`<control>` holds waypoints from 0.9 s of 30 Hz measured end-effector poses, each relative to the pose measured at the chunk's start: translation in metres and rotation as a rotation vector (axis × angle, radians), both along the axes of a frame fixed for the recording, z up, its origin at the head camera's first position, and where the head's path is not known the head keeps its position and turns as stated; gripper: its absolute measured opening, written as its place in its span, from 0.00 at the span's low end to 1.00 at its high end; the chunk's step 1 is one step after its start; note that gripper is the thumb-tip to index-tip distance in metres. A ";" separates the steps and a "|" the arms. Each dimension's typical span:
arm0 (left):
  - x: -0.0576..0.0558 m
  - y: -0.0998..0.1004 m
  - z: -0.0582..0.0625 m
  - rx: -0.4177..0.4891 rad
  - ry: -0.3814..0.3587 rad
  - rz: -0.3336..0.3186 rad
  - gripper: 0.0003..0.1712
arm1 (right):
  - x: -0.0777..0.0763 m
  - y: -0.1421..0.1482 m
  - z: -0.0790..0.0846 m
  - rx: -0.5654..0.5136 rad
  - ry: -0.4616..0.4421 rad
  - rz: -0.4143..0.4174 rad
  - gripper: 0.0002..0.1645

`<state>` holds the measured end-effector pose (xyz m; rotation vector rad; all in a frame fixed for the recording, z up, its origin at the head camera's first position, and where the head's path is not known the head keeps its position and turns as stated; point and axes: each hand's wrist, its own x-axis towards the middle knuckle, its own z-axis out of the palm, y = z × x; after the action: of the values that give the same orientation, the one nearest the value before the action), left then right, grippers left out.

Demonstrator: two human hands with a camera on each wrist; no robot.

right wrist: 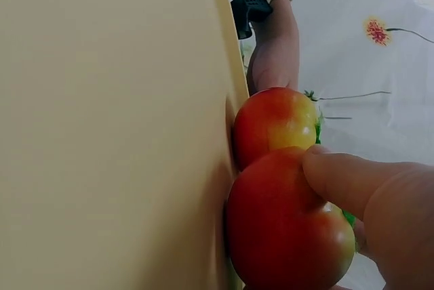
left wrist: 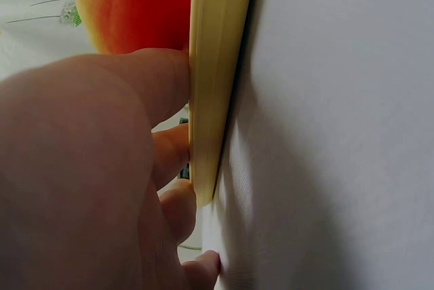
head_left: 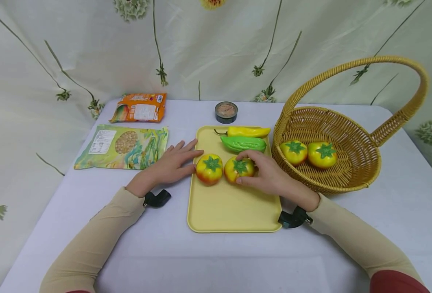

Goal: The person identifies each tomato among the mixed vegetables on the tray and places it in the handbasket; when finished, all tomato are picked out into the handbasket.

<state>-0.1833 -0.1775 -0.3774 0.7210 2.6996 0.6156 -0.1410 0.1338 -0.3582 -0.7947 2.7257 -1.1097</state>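
Fingers of your right hand (head_left: 265,173) hold a glossy, round yellow-and-red fruit with a green star-shaped leaf cap (head_left: 232,171), pinched between thumb and index finger, over a pale yellow rectangular tray with rounded corners (head_left: 234,211). Just left of these fingers sits a matching second fruit (head_left: 209,169) on the tray.

Your left hand (head_left: 172,165) has its fingers spread wide at the tray's left rim, the thumb beside the second fruit; whether they touch, you cannot tell.

Just beyond your right fingers lie a bumpy green pepper (head_left: 243,144) and a slender yellow pepper with a dark stem (head_left: 249,132); farther beyond stands a low, round dark tin (head_left: 226,110). To the right of those fingers, a tan wicker basket with a tall handle (head_left: 362,175) holds two more such fruits (head_left: 322,154).

Beyond your left fingers, a patterned green bag (head_left: 128,146) and a shiny orange packet (head_left: 139,108) lie on the white-covered table (head_left: 153,252).
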 end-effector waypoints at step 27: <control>0.001 0.001 0.002 -0.004 0.004 0.004 0.31 | 0.000 0.000 -0.004 -0.051 -0.048 0.068 0.36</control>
<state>-0.1826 -0.1762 -0.3756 0.7166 2.7060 0.6104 -0.1408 0.1336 -0.3617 -0.8494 2.6205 -1.1730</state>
